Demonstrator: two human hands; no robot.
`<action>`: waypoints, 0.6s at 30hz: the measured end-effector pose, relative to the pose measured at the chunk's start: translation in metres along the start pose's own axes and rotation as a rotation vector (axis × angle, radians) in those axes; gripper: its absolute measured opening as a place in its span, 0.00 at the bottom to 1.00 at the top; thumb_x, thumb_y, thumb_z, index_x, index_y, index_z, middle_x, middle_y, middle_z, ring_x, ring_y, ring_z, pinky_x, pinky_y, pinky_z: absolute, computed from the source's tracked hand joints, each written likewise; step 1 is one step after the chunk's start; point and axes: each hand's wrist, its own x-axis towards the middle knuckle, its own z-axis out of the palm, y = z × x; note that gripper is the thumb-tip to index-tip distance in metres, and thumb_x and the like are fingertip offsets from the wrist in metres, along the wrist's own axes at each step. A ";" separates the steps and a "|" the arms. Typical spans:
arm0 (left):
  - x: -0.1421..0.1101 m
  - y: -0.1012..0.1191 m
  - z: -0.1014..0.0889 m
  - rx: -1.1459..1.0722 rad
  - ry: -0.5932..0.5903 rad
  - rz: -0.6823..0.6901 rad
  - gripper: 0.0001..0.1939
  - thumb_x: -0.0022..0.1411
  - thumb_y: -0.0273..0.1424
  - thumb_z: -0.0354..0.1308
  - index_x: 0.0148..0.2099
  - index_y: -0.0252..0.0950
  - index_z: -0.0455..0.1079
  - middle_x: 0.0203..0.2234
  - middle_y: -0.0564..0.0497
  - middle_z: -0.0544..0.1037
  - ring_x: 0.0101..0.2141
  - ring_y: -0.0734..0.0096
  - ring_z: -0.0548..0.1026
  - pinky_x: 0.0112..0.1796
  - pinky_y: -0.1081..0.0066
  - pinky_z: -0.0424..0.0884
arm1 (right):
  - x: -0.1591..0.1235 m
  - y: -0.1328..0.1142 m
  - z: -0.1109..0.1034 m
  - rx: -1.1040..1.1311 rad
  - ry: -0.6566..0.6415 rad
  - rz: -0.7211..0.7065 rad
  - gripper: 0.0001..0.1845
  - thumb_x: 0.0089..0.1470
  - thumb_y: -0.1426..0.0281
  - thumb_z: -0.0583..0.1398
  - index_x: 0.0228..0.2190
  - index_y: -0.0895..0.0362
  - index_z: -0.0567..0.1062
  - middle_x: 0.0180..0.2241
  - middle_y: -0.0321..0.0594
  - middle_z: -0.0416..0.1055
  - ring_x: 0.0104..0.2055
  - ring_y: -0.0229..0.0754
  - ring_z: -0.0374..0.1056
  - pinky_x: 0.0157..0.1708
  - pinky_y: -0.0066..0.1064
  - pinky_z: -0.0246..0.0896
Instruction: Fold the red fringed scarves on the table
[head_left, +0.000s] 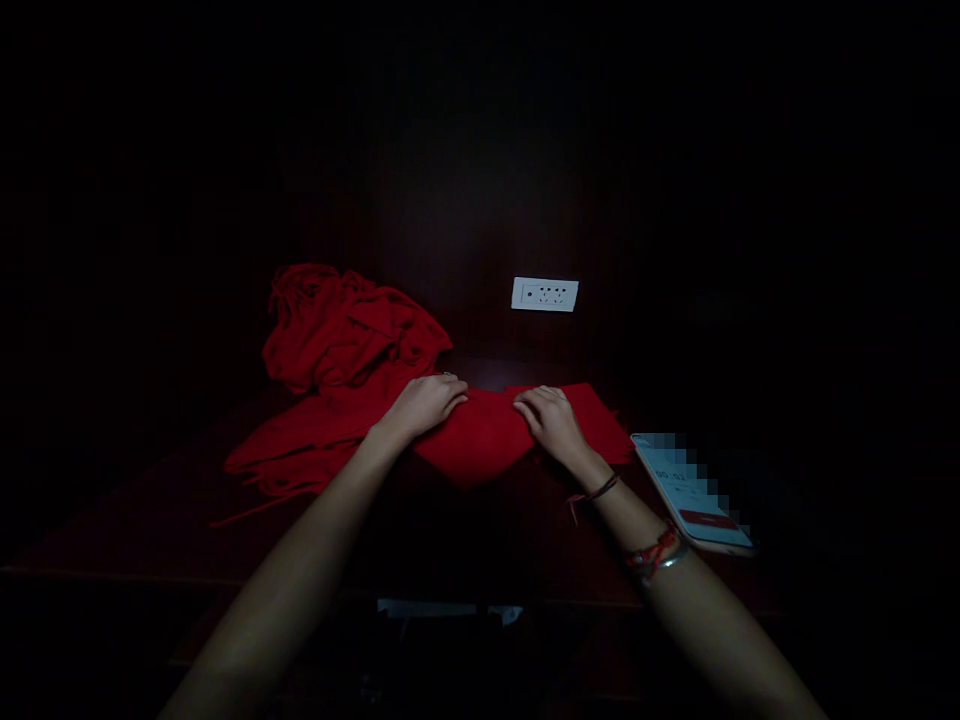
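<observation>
A red scarf lies across the dark table, with fringe showing at its left end. My left hand has its fingers curled closed on the scarf's far edge, left of centre. To the right, my right hand pinches the same cloth near its far edge. Between the two hands the fabric spans flat and dips to a point toward me. Part of the cloth extends right, beyond my right hand. A crumpled heap of red fringed cloth sits behind my left hand, touching or overlapping the scarf's left part.
A lit phone showing a timer lies right of my right wrist. Behind the table, a white power socket is set in the dark wall. The table's front edge runs below my hands, with pale items underneath. Surroundings are very dark.
</observation>
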 end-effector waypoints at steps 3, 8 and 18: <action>0.000 0.004 0.000 0.000 -0.004 0.014 0.10 0.59 0.31 0.43 0.38 0.36 0.64 0.31 0.50 0.70 0.32 0.71 0.68 0.30 0.75 0.61 | 0.000 -0.003 -0.003 0.030 0.030 0.002 0.13 0.50 0.63 0.50 0.33 0.58 0.67 0.32 0.41 0.67 0.36 0.40 0.59 0.36 0.31 0.49; 0.003 0.024 0.000 0.009 -0.038 0.079 0.11 0.60 0.32 0.41 0.38 0.37 0.64 0.30 0.51 0.69 0.30 0.71 0.68 0.28 0.75 0.60 | -0.002 -0.012 0.004 0.044 -0.071 -0.124 0.16 0.49 0.61 0.52 0.36 0.58 0.67 0.34 0.41 0.68 0.38 0.40 0.60 0.40 0.33 0.47; -0.001 0.001 -0.004 0.040 -0.031 -0.032 0.10 0.59 0.32 0.43 0.38 0.36 0.64 0.32 0.49 0.70 0.31 0.70 0.68 0.28 0.75 0.60 | -0.002 0.000 0.001 0.007 -0.076 -0.009 0.11 0.51 0.67 0.50 0.28 0.58 0.70 0.29 0.40 0.70 0.32 0.39 0.62 0.37 0.31 0.50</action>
